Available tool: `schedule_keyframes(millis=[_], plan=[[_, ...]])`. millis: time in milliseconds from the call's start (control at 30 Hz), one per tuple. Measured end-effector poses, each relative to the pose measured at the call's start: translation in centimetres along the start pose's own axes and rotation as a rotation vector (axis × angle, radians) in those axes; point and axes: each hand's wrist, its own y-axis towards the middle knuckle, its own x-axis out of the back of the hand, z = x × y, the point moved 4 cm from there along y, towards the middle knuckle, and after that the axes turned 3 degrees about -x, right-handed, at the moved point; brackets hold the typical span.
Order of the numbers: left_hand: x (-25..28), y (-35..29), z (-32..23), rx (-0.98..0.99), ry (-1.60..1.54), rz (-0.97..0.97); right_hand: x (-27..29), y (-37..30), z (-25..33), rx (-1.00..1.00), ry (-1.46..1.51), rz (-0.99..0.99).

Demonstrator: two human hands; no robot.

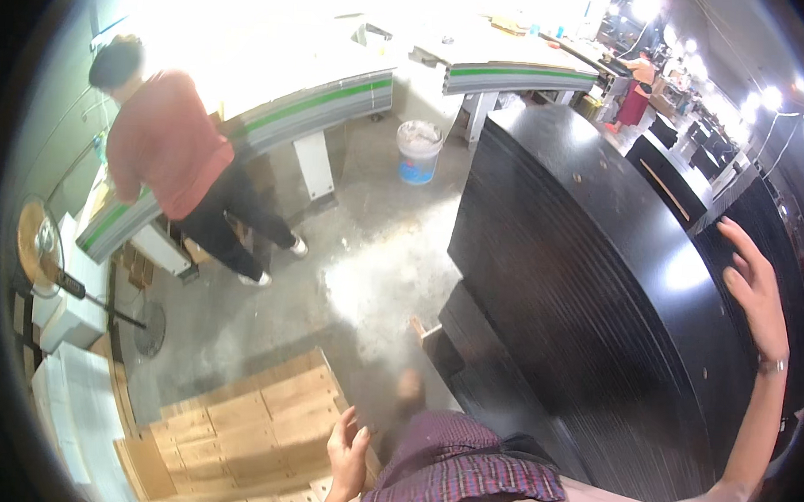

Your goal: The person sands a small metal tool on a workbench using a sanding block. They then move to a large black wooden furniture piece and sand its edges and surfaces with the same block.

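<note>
My right hand (756, 294) is raised at the right, its fingers apart and nothing in them. It is beside a tall stack of glossy black panels (617, 179); whether it touches them I cannot tell. Low in the middle, next to my checked apron (465, 483), is my left hand (349, 453), empty with the fingers spread. To its left lie light wooden boards (264, 405) with small holes along some edges.
A person in a red top (177, 146) stands at a long workbench (310, 102) at the far left. A bucket (419, 152) stands on the concrete floor (358, 241). A pedestal fan (44, 243) and white boxes (78, 408) line the left side. Another person (636, 87) is far right.
</note>
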Motion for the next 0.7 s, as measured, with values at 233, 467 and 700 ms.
schedule_keyframes(millis=[233,467,700], plan=[[-2.2,13.5,-7.4,-0.061,-0.118,-0.028,-8.5,15.8,7.3,0.260,0.056,0.264],[-3.0,26.8,-11.1,-0.104,0.003,0.055,-15.2,25.0,10.4,0.263,-0.010,0.272],[-5.2,43.8,-13.3,0.032,-0.067,0.263,-16.9,27.1,13.3,0.072,-0.132,0.294]])
